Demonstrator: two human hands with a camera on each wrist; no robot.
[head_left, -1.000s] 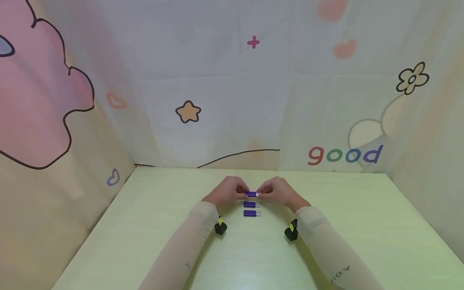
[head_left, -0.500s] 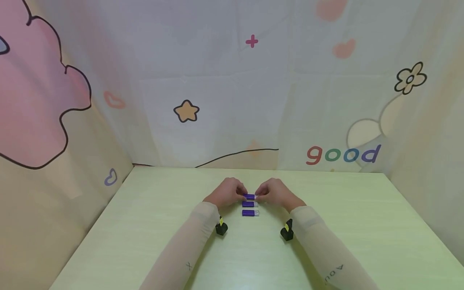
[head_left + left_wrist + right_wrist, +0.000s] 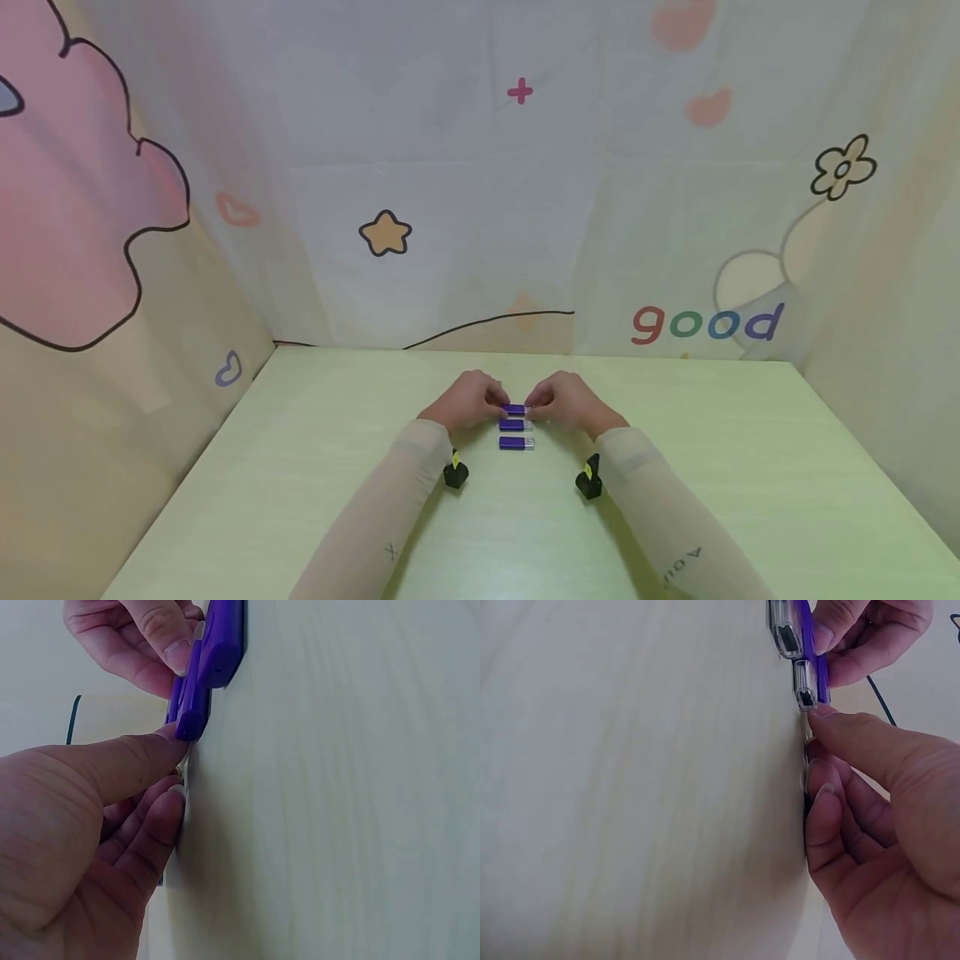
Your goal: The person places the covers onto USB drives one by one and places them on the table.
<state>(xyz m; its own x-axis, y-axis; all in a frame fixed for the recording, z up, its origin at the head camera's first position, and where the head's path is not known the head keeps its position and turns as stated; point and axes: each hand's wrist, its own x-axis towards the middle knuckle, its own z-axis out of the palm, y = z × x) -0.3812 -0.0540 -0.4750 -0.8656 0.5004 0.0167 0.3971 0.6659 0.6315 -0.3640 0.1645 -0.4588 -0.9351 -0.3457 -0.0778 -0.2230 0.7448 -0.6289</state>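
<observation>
Far USB stick [image 3: 514, 410]: ends pinched by left hand [image 3: 468, 402] and right hand [image 3: 570, 403], both nearly closed (presumably to hold it straight).

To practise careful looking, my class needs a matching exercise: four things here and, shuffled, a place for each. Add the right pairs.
Things
1. left hand
2. right hand
3. star
4. nearest stick

Places
A. at the clear end of the held stick
B. on the cloth backdrop
C. on the table, untouched
D. at that stick's purple end

Pairs: 1-D, 2-A, 3-B, 4-C
</observation>
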